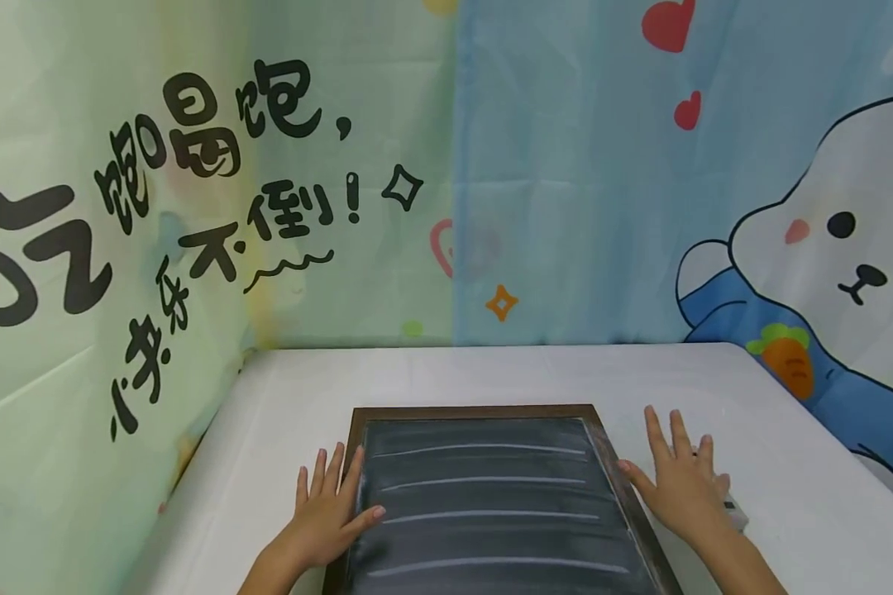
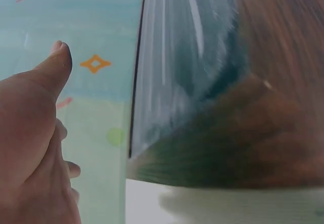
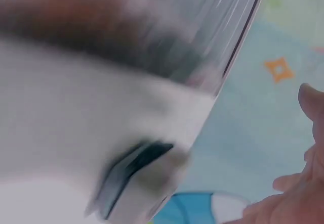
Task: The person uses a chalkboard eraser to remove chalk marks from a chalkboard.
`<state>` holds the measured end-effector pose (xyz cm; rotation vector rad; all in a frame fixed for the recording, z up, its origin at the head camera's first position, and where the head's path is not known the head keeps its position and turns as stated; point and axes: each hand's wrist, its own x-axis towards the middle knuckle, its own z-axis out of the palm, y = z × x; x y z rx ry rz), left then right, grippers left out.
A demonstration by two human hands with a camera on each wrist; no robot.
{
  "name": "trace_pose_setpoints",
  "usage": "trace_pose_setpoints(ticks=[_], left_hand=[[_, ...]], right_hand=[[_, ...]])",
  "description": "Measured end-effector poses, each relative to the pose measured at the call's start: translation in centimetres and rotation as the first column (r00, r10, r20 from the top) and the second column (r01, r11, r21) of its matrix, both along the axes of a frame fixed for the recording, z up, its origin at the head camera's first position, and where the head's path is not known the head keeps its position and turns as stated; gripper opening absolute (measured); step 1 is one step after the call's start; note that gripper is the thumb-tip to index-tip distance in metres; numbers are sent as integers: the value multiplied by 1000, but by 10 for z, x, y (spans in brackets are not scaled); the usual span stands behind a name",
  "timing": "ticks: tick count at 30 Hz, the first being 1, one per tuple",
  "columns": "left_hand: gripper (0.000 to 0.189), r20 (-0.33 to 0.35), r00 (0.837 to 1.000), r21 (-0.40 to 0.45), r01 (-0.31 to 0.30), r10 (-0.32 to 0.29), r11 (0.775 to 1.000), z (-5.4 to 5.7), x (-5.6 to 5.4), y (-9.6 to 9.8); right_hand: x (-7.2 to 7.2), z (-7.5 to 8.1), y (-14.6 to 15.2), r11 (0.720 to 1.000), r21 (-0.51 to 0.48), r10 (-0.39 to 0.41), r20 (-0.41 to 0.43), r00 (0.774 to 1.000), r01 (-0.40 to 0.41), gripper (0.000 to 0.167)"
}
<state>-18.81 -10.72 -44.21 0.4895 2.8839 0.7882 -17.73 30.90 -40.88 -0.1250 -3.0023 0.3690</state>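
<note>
The fingers of your left hand (image 1: 324, 519) are straight and fanned apart, pointing forward, with the thumb stretched out to the right; they have hold of nothing. The fingers of your right hand (image 1: 680, 489) are extended and spread too, tips forward, thumb reaching left, and that hand is likewise free of any object. Your two forearms come in from the lower edge of the head view, angled so that the hands stand on either side of the large dark-grey rectangular chalkboard (image 1: 484, 498) with a brown wooden frame (image 1: 476, 411). Your left thumb overlaps the board's left side, while your right thumb tip shows right by the frame on the other side; you cannot tell whether either one touches.

The board lies between your hands, its far edge square to you. Four pale, slightly bowed lines (image 1: 491, 513) run across its dark face. Beside it, partly hidden behind your right hand in the head view, sits a small white block with a dark layer (image 3: 157, 176), blurred in the right wrist view.

Under all this is a smooth white tabletop (image 1: 342, 376). Beyond it hangs a pale green and blue fabric backdrop (image 1: 565, 207), with black Chinese lettering on your left and a white cartoon animal in blue on your right.
</note>
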Motion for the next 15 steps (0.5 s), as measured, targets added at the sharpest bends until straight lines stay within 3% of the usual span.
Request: trace_pose_setpoints(ticks=[4, 7, 15], left_hand=[[81, 46, 999, 19, 0, -1, 1000, -8, -2, -4], [81, 76, 997, 34, -8, 5, 999, -14, -3, -10], [80, 165, 986, 118, 10, -30, 993, -22, -7, -14]], right_hand=[[1, -1, 26, 993, -97, -61, 82, 995, 69, 90], [-4, -10, 38, 987, -113, -94, 183, 979, 116, 94], [-16, -29, 55, 989, 11, -141, 329, 934, 146, 95]])
